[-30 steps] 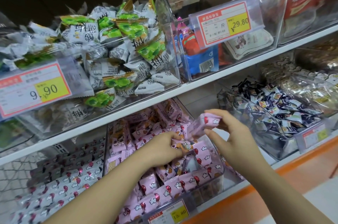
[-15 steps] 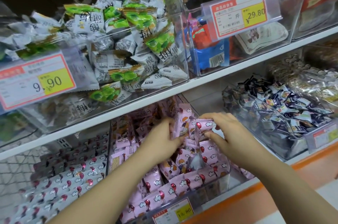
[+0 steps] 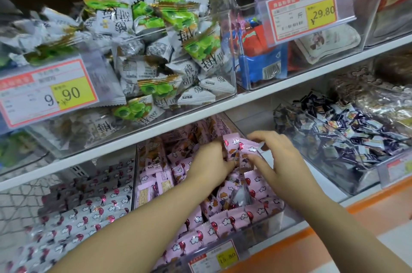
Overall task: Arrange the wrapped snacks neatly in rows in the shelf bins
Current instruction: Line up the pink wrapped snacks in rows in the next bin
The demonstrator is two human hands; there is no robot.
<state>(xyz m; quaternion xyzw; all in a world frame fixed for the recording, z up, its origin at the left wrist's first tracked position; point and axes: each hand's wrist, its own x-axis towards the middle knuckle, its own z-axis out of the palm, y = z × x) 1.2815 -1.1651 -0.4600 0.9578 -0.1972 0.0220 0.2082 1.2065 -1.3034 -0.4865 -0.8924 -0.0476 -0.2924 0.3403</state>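
**Both hands in the pink snack bin**

We have both hands deep in the clear bin (image 3: 276,217) that stands on the lower shelf (image 3: 354,198), with its yellow price label (image 3: 225,256) at the front edge. The pink wrapped snacks (image 3: 231,221) fill this bin: along its front edge they lie side by side in rows, while toward the back they stand jumbled.

Our left hand (image 3: 209,164) curls into a cluster of upright snacks near the middle of the bin. Its fingertips are buried among the wrappers, so it seems to grip them, though we cannot be sure. Our right hand (image 3: 284,161) pinches one pink packet (image 3: 246,150) between thumb and forefinger, its other fingers loosely spread. That packet stands upright, touching the snacks under the left hand.

A bin of paler pink-and-white packets (image 3: 84,217) sits just beside it to the left, and a bin of dark sweets (image 3: 347,139) to the right.
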